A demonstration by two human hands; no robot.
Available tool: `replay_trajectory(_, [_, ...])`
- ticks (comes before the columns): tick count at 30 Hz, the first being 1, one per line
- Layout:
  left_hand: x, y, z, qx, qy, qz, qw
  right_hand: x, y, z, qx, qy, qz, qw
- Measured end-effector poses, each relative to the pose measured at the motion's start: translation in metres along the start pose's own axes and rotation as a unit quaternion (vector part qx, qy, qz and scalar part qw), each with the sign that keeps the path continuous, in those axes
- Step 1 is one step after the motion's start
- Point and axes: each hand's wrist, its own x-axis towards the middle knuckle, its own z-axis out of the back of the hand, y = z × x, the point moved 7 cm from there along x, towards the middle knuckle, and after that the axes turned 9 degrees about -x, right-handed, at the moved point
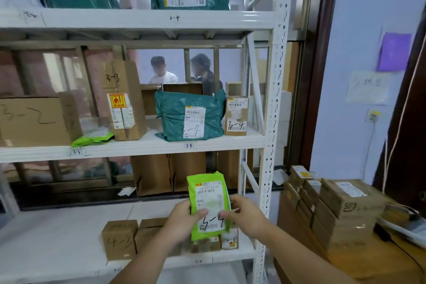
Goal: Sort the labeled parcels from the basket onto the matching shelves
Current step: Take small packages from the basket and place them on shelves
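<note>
Both hands are holding a lime-green parcel upright in front of the shelving, its label facing the camera. The left hand is pinching the lower left edge, thumb over the label; the right hand is pinching the lower right edge, so each grip is closed on the parcel. The handwritten mark reads "-4"; the leading digit is partly covered by the left thumb and could be 3 or 5, so it cannot be confirmed. The step in hand appears to be reading the code and matching it to a bay. The middle shelf is carrying a "3-4" tag, with a teal bag and a small carton both marked 3-4 above it. To do this well, the thumb should be shifting clear of the digit before committing, and the parcel should be going label-outward into free space near its matching tag. The basket is not in view.
</note>
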Motion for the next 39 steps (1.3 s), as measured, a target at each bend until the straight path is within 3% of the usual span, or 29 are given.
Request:
replay_trajectory(5, [0.027,-0.065,-0.017,0.012,-0.015,-0.078,0.997,0.012,0.013,0.056,-0.047,-0.057,0.002,0.997])
replay_trajectory(9, [0.049,-0.125,-0.033,-0.033,-0.033,-0.134,0.99,0.027,0.034,0.112,-0.004,-0.137,0.016,0.99])
replay_trajectory(13, [0.077,-0.174,-0.037,-0.089,-0.038,-0.137,0.986,0.046,0.064,0.157,0.029,-0.201,0.036,0.979])
replay_trajectory(22, [0.152,-0.186,-0.112,-0.045,0.086,-0.166,0.981,0.07,0.023,0.228,-0.011,-0.341,-0.031,0.94])
replay_trajectory(28, [0.182,-0.147,-0.158,-0.017,0.105,-0.136,0.985,0.075,-0.014,0.242,-0.104,-0.346,-0.068,0.93])
replay_trajectory(39, [0.205,-0.136,-0.144,-0.03,0.02,-0.118,0.992,0.104,0.003,0.232,-0.129,-0.308,0.019,0.942])
